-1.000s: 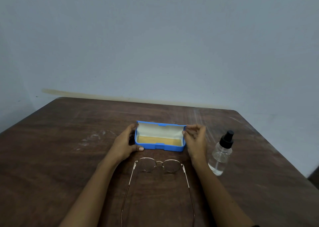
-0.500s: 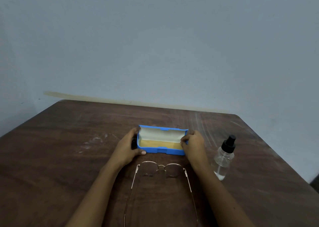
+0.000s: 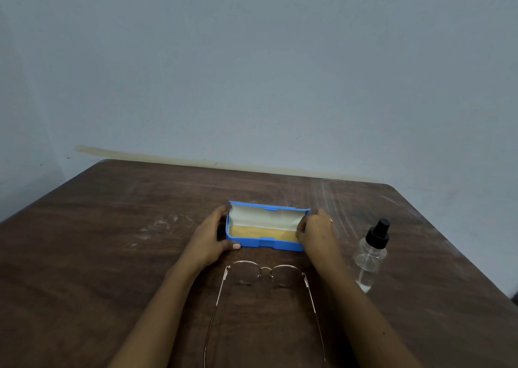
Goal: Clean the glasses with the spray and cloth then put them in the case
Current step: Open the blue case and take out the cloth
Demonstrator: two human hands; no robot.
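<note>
1. A dark wooden table (image 3: 84, 255) fills the near half of the room, pale scuff marks smeared across its left-centre surface, with a plain blue-grey wall (image 3: 252, 59) behind its far edge.
2. The left hand (image 3: 208, 240) cups the left end of the case: the thumb lies along the near front edge, its nail showing, while the other fingers curl around the end wall, pressed together against it.
3. The blue case (image 3: 266, 243) sits on the table in the middle, lid raised toward the far side. The lid's lining is whitish and the bottom is tan. I cannot tell whether a cloth lies inside.
4. Just near of the case, between the two forearms, the glasses (image 3: 265, 275) rest on the table, thin metal frame, lenses toward the case, temples unfolded and running toward the near edge.
5. The right hand (image 3: 315, 234) holds the right end of the case, fingers bent and close together, fingertips pinching at the lid's right corner.
6. Further right, apart from the hand, the spray bottle (image 3: 370, 258) stands upright, clear with a black pump top.
</note>
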